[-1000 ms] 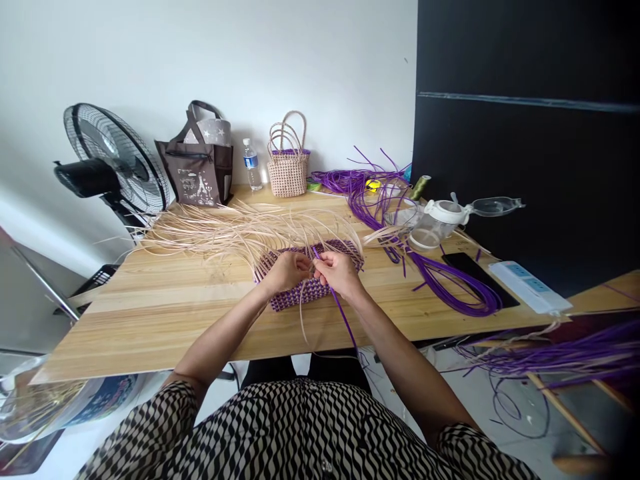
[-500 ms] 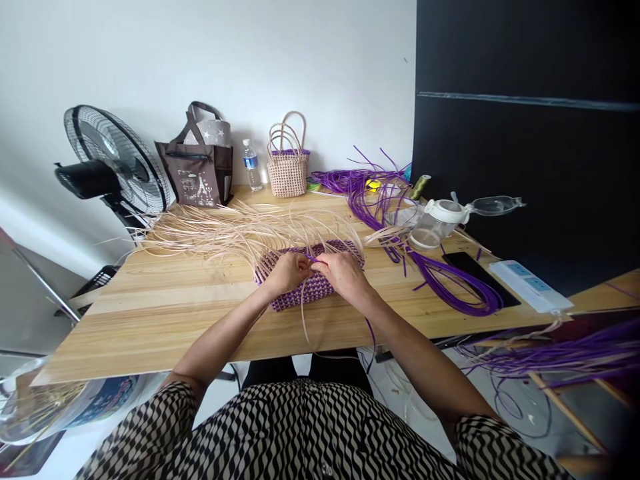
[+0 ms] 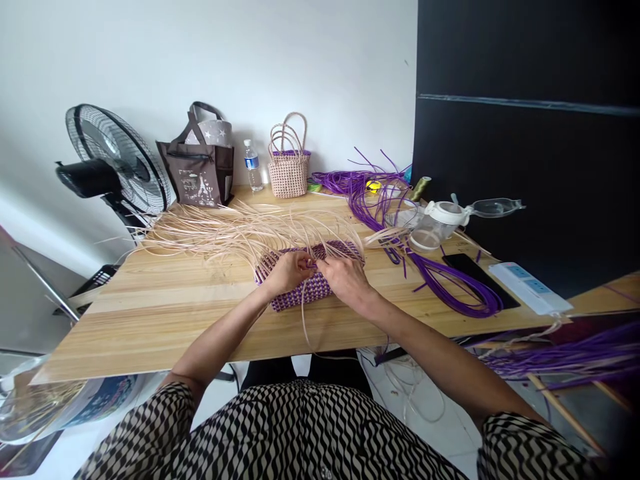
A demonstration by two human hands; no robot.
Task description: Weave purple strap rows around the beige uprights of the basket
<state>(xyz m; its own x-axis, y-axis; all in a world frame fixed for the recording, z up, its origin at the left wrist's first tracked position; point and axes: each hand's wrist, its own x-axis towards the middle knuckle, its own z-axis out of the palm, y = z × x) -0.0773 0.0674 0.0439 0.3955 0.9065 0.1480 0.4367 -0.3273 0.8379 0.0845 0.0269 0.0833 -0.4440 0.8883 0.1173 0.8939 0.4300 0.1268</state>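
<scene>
A woven purple and beige basket piece [image 3: 313, 291] lies on the wooden table in front of me, with many long pale strands [image 3: 220, 230] spreading from its far side to the left. My left hand [image 3: 291, 271] is closed at its upper edge, its fingertips pinching a purple strand [image 3: 312, 265]. Close beside it, my right hand [image 3: 345, 277] is closed too, thumb and forefinger at the same purple strand. One pale strand hangs down from the piece towards the table's front edge.
Along the back stand a brown bag [image 3: 197, 177], a bottle [image 3: 253, 167] and a small finished basket [image 3: 289, 175]. Purple strands [image 3: 450, 287], a clear jar [image 3: 433, 230], a dark phone-like slab and a power strip [image 3: 530, 287] lie right. A fan [image 3: 117, 160] stands left.
My right hand has shifted slightly down and its forearm has swung outward to the right. The purple strand end that hung below my right hand no longer shows there.
</scene>
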